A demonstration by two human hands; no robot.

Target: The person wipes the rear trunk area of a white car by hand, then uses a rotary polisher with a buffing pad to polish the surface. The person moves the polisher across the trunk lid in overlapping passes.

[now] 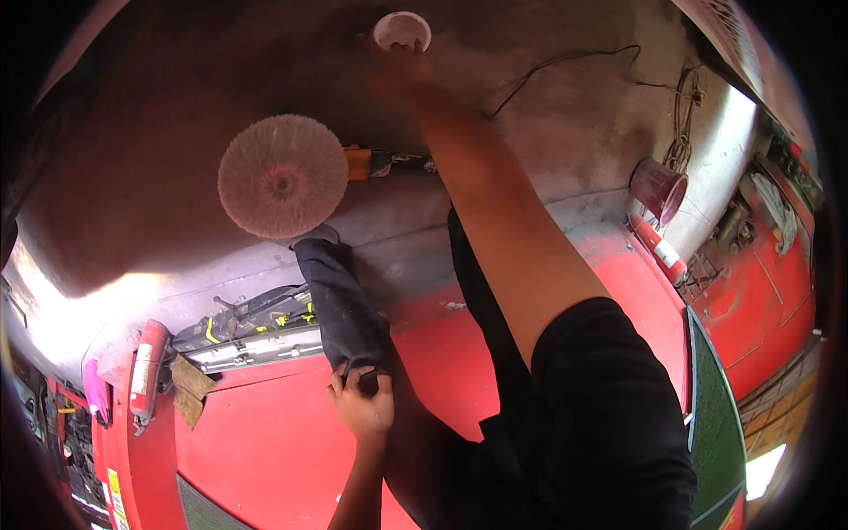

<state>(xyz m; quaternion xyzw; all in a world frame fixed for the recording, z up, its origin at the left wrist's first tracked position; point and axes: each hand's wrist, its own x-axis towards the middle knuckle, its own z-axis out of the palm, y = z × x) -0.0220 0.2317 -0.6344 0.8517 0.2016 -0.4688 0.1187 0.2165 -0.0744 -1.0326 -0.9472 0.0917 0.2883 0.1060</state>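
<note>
My right arm stretches far forward, and my right hand [402, 71] is at a white round tub [403, 28], its fingertips over the near rim and inside. Dimness and blur hide whether those fingers grip the rim. On my dark-trousered leg rests my left hand [364, 408], its fingers curled around a small black thing [369, 381] whose kind I cannot make out. Left of my right arm is a polisher with a large round fluffy pad [283, 177] facing up and an orange part [358, 163] beside it.
Fire extinguishers lie left [148, 371] and right [658, 247]. A dark red bucket [661, 190] tilts near a coiled cable [685, 124]; a thin black cord [565, 60] crosses the far floor. A grey case with yellow-marked parts [256, 327] and brown cardboard [190, 389] lie left.
</note>
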